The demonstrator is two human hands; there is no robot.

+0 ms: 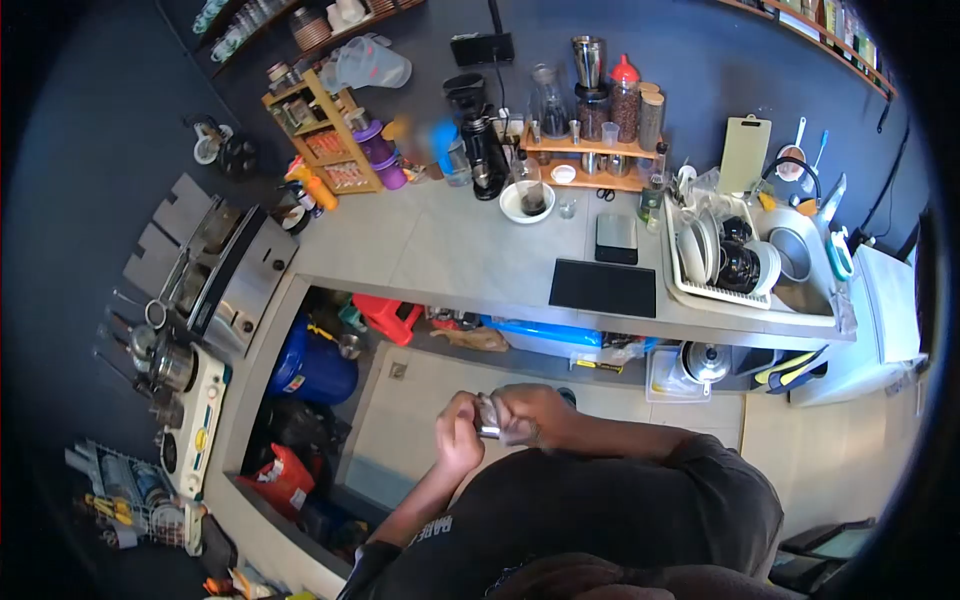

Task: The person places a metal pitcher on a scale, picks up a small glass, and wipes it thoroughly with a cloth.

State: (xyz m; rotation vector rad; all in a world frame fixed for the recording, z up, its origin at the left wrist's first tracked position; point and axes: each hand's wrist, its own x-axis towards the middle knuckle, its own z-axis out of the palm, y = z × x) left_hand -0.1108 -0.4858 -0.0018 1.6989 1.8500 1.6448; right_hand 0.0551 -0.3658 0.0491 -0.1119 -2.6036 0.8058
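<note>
Small shiny item [488, 415], glass, metal or clear plastic (can't tell which), is held btwn both hands over the near side of the pale tiled floor [425, 375], in front of a black cotton-look shirt [610, 505]. L hand [458, 432] has fingers curled round its left side; R hand [530, 413] grips the right side, fingers bent, exact hold partly hidden. Beyond, smooth grey counter [430, 240] w/ flat black rectangular mat [603, 288], boxy scale [616, 238] behind it, round white bowl [522, 213] to the left. Far right: white slatted dish rack [715, 293] w/ round plates. Far left: boxy brushed-steel oven [240, 275]. Below counter, left: red plastic stool [388, 318], round blue plastic bin [320, 368].
</note>
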